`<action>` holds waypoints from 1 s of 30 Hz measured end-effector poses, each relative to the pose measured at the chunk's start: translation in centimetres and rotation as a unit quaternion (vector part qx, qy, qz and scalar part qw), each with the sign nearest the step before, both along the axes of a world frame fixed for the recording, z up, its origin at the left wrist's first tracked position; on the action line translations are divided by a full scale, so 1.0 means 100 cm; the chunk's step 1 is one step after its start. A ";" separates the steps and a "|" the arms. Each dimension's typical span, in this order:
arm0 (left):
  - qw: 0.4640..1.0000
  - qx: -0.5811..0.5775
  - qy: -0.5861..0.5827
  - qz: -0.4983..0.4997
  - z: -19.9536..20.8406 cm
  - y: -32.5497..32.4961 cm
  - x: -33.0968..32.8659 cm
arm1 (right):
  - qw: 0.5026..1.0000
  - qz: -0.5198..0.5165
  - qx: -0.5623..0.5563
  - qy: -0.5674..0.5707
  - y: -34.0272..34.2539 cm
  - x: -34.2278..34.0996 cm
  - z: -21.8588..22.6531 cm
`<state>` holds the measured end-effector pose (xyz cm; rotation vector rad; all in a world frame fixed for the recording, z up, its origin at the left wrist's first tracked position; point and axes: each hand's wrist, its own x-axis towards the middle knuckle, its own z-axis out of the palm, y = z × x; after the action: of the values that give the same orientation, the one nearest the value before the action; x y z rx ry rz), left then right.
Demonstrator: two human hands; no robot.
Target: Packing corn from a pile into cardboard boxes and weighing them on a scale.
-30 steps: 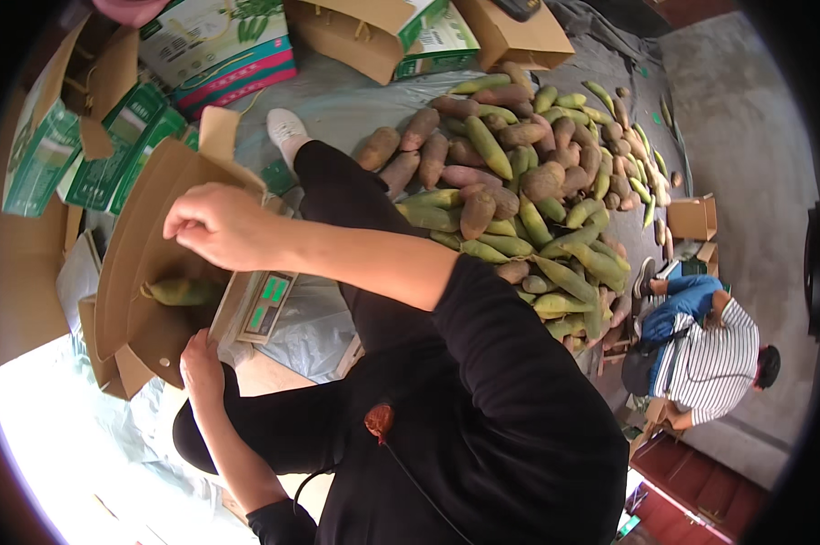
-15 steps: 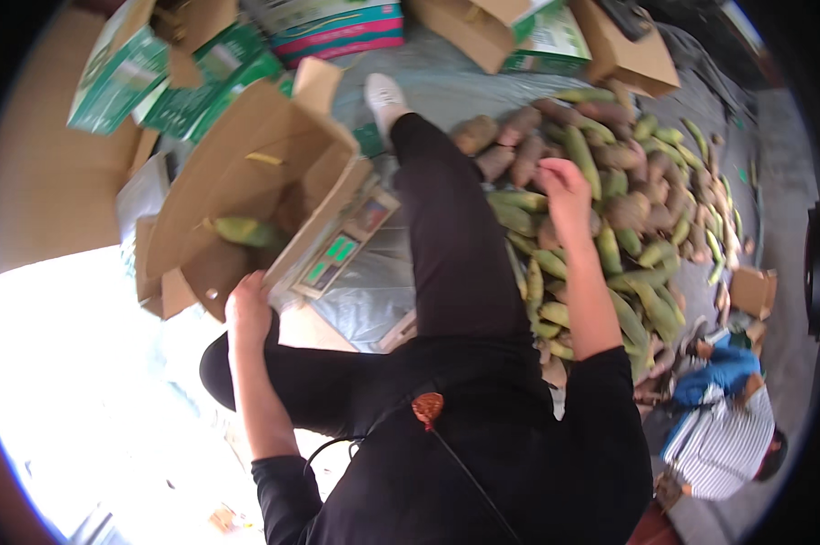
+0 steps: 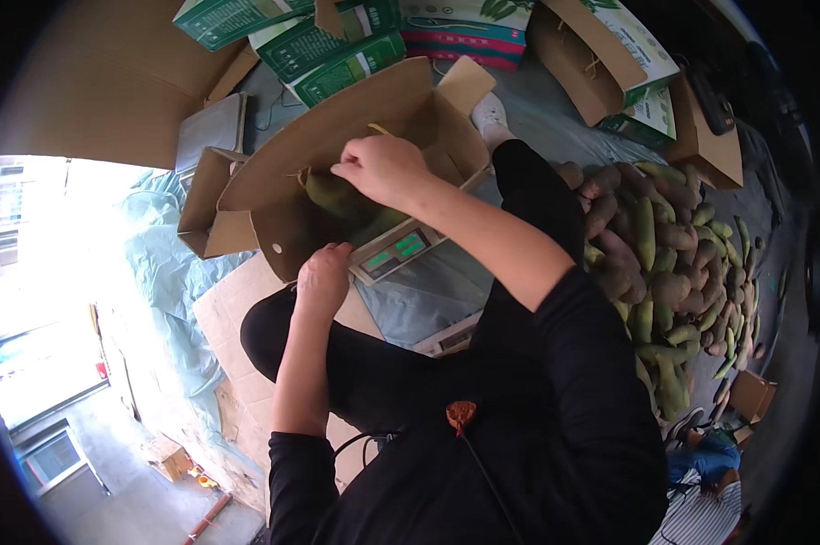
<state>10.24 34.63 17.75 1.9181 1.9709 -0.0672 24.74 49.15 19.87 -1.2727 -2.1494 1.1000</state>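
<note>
An open cardboard box [image 3: 246, 195] stands in front of me on a scale with a green lit display [image 3: 396, 254]. My left hand [image 3: 323, 280] is closed on the box's near edge, beside the display. Over the box's inside is my right hand [image 3: 382, 168], its fingers pinched together; whether anything is between them is hidden. Just below those fingertips lies a long green vegetable [image 3: 330, 194] in the shaded box, with more green behind it under my forearm. To my right spreads a pile of green and brown long vegetables [image 3: 669, 289].
Green printed cartons [image 3: 348, 54] and a pink and teal carton [image 3: 464, 41] stand at the far side. More open boxes [image 3: 601, 64] are at the far right. Blue plastic sheeting [image 3: 169, 282] lies left. A person in a striped top [image 3: 700, 513] is at the lower right.
My right hand has moved left from the vegetable pile to over the box. My left hand stays at the box's near edge. The view has shifted, so the box appears further right.
</note>
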 end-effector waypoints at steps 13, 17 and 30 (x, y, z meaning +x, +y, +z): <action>1.000 -0.003 0.005 -0.021 -0.002 0.000 -0.003 | 0.987 -0.026 0.157 -0.005 0.005 -0.064 -0.045; 1.000 0.019 -0.019 -0.011 -0.001 -0.004 -0.005 | 0.984 0.008 0.178 -0.023 -0.007 -0.035 -0.022; 0.999 0.030 -0.007 -0.037 -0.007 0.000 -0.003 | 0.993 -0.065 0.095 -0.022 -0.015 -0.060 -0.023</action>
<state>9.92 34.63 17.08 2.0246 1.9120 -0.0152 18.74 47.64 17.53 -1.3383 -2.1115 0.8006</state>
